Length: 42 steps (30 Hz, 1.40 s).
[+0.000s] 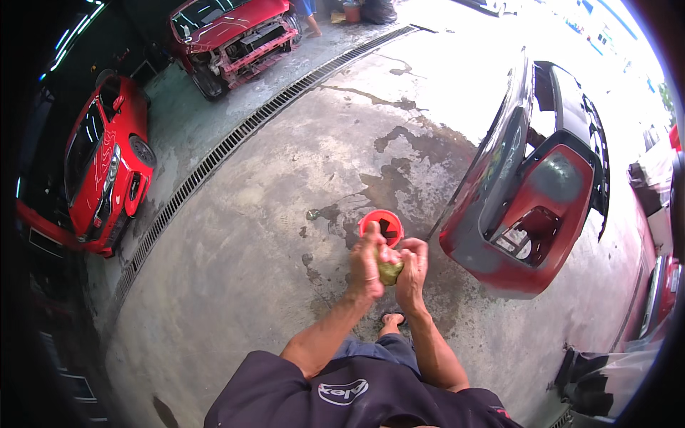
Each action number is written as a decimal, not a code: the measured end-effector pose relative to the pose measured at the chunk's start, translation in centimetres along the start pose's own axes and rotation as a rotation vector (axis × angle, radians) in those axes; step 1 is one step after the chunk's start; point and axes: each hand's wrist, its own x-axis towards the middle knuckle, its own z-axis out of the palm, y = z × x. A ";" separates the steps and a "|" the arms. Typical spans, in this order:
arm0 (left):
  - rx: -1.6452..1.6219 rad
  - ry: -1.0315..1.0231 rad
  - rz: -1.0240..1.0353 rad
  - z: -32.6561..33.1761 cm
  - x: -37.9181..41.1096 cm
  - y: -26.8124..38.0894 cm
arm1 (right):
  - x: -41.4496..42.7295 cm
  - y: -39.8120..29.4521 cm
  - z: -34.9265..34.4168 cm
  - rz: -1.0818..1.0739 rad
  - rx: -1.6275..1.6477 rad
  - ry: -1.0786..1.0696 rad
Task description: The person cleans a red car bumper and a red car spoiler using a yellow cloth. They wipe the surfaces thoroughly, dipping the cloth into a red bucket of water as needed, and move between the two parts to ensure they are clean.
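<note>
My left hand point(366, 265) and my right hand point(413, 267) are together in front of my body, both gripping a yellowish-green cloth or sponge point(390, 270) bunched between them. Just beyond them, a small red bucket point(365, 222) stands on the concrete floor, with something dark inside; my fingers overlap its near side in the view. To the right of my hands lies a large car bumper cover point(492, 251), red with grey patches and openings in it.
A slotted drain grate point(214, 160) curves across the floor at left. Beyond it stand a red car point(107, 166) and another red car point(235, 37) with its front stripped. A person's bare leg point(312, 25) shows beside that one. Wet patches mark the concrete.
</note>
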 end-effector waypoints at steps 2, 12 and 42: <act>-0.100 -0.207 0.016 -2.0 -3.8 5.1 | -3.1 -3.2 3.8 0.207 0.413 -0.371; -0.014 -1.418 -0.153 -0.6 -15.0 17.7 | -14.6 -4.2 12.8 0.763 0.679 -1.139; 1.527 0.086 0.751 -28.5 -0.6 5.1 | -14.3 17.9 11.3 0.481 -1.034 -0.570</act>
